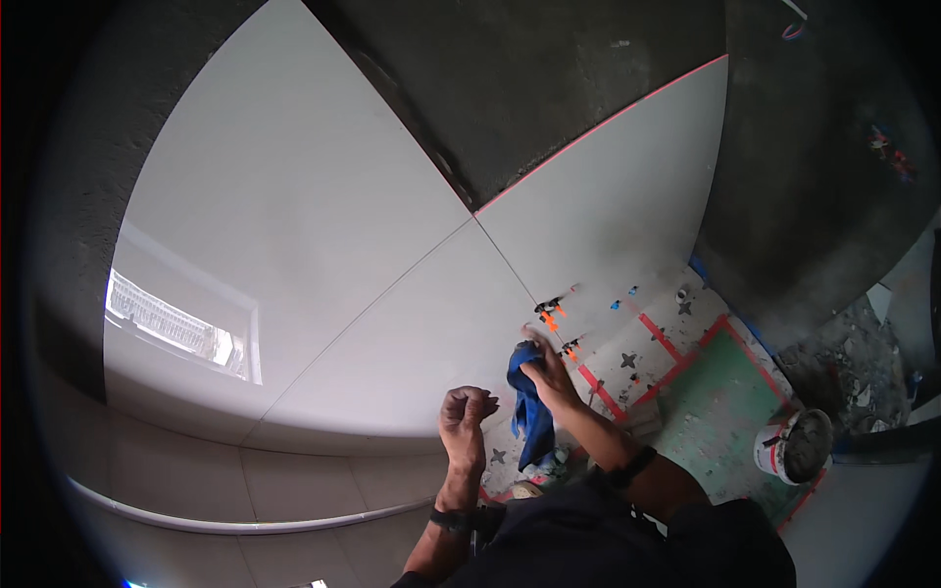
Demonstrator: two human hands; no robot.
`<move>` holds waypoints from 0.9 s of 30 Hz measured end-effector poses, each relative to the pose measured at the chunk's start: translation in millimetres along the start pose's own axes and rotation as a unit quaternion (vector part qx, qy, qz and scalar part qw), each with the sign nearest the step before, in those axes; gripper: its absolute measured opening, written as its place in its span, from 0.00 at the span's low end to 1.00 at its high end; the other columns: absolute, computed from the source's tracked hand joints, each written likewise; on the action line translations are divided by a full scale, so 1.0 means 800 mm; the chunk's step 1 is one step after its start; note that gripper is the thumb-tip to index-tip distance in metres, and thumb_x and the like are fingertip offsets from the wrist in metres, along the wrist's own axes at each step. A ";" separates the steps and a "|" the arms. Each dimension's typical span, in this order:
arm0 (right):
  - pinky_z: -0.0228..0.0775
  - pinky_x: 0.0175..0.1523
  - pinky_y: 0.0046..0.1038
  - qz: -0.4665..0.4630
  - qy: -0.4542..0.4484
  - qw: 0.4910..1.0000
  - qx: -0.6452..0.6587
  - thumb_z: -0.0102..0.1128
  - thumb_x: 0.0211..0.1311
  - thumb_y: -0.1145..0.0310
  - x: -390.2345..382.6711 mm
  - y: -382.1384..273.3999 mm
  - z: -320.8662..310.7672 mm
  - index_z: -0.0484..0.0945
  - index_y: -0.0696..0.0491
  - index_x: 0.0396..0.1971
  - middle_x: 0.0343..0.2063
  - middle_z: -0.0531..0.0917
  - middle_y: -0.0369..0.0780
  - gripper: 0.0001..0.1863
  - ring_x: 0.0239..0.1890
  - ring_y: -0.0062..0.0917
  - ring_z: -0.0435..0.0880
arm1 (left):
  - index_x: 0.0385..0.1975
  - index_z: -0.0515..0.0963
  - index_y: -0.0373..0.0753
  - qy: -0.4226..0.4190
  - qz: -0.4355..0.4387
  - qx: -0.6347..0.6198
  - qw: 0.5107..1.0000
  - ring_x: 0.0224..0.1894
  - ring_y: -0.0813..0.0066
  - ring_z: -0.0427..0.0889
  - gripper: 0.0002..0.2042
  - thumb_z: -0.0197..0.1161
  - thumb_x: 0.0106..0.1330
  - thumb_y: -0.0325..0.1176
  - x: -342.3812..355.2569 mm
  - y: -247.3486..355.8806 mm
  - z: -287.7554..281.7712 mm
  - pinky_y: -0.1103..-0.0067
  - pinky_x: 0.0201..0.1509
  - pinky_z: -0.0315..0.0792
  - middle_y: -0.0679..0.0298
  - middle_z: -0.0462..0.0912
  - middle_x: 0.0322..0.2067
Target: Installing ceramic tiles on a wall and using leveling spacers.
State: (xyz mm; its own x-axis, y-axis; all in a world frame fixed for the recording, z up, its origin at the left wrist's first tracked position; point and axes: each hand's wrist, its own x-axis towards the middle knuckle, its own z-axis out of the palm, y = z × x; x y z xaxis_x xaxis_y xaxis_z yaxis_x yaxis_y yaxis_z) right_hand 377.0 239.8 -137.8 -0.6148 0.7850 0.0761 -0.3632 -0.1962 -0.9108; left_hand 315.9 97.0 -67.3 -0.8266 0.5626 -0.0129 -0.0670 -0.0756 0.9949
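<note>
My right hand (pixel 545 377) grips a blue cloth (pixel 529 421) that hangs down in folds, in front of the glossy pale wall tiles (pixel 294 186). Just beyond that hand, orange-and-black tile leveling clips (pixel 549 316) sit along the vertical joint. My left hand (pixel 468 416) is held to the left of the cloth, low in front of the tiles, with its fingers curled and nothing visible in them. A thin red line runs along the top edge of the right-hand tile (pixel 637 167). Bare dark grey render (pixel 529 78) shows above the tile seams.
A bucket of grey material (pixel 792 448) stands at right on a green floor covering (pixel 708 392) edged with red tape. Rubble (pixel 855 377) lies beyond it. Small spacers and crosses (pixel 629 360) dot the white floor area. A tiled ledge (pixel 176 480) curves along the lower left.
</note>
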 end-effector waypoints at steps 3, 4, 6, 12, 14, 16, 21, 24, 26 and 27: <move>0.73 0.59 0.31 0.374 -0.086 0.883 0.269 0.44 0.77 0.58 -0.061 0.023 0.003 0.73 0.50 0.58 0.49 0.81 0.38 0.18 0.51 0.25 0.80 | 0.39 0.76 0.34 -0.044 0.028 0.105 0.993 0.37 0.75 0.83 0.06 0.61 0.72 0.30 -0.005 0.011 0.000 0.78 0.43 0.79 0.60 0.83 0.36; 0.74 0.59 0.33 0.398 -0.087 0.861 0.304 0.41 0.78 0.54 -0.066 0.023 0.006 0.74 0.50 0.57 0.49 0.82 0.39 0.20 0.52 0.27 0.81 | 0.38 0.77 0.33 -0.082 0.061 0.220 0.970 0.37 0.75 0.83 0.05 0.61 0.71 0.29 -0.003 0.013 -0.001 0.79 0.43 0.78 0.61 0.83 0.35; 0.76 0.58 0.39 0.321 -0.040 0.846 0.423 0.47 0.76 0.53 -0.054 0.036 0.007 0.73 0.55 0.54 0.47 0.82 0.45 0.21 0.48 0.34 0.84 | 0.36 0.78 0.31 -0.024 0.084 0.144 0.986 0.36 0.74 0.83 0.04 0.60 0.70 0.26 -0.009 0.004 -0.020 0.78 0.43 0.78 0.60 0.83 0.33; 0.58 0.71 0.36 -0.035 -0.038 0.978 0.202 0.52 0.74 0.60 0.069 -0.079 0.057 0.63 0.58 0.67 0.61 0.73 0.44 0.27 0.66 0.32 0.70 | 0.36 0.78 0.32 0.128 0.034 0.139 0.981 0.34 0.73 0.83 0.07 0.61 0.71 0.31 -0.026 0.010 -0.123 0.78 0.43 0.79 0.60 0.82 0.31; 0.54 0.72 0.36 -0.277 -0.056 0.959 0.030 0.52 0.74 0.63 0.125 -0.093 0.070 0.59 0.58 0.69 0.67 0.66 0.45 0.29 0.69 0.35 0.65 | 0.36 0.78 0.32 0.126 0.050 0.168 0.976 0.33 0.76 0.82 0.08 0.61 0.71 0.31 -0.034 -0.003 -0.150 0.79 0.41 0.78 0.61 0.82 0.30; 0.52 0.73 0.39 -0.399 -0.018 0.907 -0.131 0.51 0.73 0.65 0.166 -0.091 0.098 0.55 0.58 0.71 0.72 0.58 0.49 0.31 0.70 0.41 0.62 | 0.35 0.79 0.32 0.133 0.042 0.174 0.975 0.33 0.79 0.80 0.07 0.61 0.71 0.31 -0.046 -0.009 -0.162 0.82 0.41 0.74 0.63 0.82 0.29; 0.42 0.75 0.53 -0.455 -0.005 0.828 -0.327 0.55 0.68 0.60 0.200 -0.034 0.124 0.49 0.65 0.71 0.71 0.51 0.60 0.40 0.73 0.58 0.50 | 0.36 0.80 0.30 0.146 0.034 0.288 0.946 0.34 0.79 0.81 0.08 0.61 0.69 0.31 -0.069 -0.009 -0.171 0.82 0.42 0.74 0.62 0.83 0.29; 0.41 0.76 0.50 -0.364 0.010 0.859 -0.359 0.54 0.69 0.61 0.180 0.023 0.104 0.48 0.64 0.71 0.72 0.49 0.61 0.39 0.73 0.58 0.50 | 0.37 0.80 0.30 0.146 0.023 0.305 0.941 0.34 0.78 0.80 0.10 0.61 0.69 0.32 -0.078 -0.022 -0.185 0.82 0.42 0.74 0.61 0.83 0.29; 0.42 0.76 0.49 -0.355 0.019 0.873 -0.333 0.54 0.70 0.62 0.164 0.040 0.090 0.48 0.64 0.71 0.72 0.51 0.60 0.38 0.74 0.56 0.50 | 0.37 0.81 0.30 0.138 0.005 0.310 0.941 0.35 0.76 0.82 0.10 0.63 0.67 0.32 -0.080 -0.037 -0.198 0.79 0.42 0.75 0.60 0.85 0.30; 0.43 0.76 0.48 -0.367 0.022 0.877 -0.309 0.54 0.70 0.62 0.159 0.039 0.085 0.49 0.64 0.71 0.72 0.52 0.59 0.38 0.74 0.55 0.51 | 0.37 0.81 0.30 0.136 0.007 0.309 0.941 0.35 0.76 0.82 0.10 0.63 0.67 0.32 -0.075 -0.043 -0.199 0.79 0.42 0.75 0.60 0.85 0.30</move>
State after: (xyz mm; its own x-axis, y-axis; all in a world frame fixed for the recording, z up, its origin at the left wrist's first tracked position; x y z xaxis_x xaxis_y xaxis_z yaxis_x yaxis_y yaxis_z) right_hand 239.7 293.2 -128.8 -0.3420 0.5908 0.7308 -0.1923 0.7172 -0.6698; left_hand 279.1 -65.4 -116.4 -0.9430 0.3272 0.0599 0.2139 0.4587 0.8625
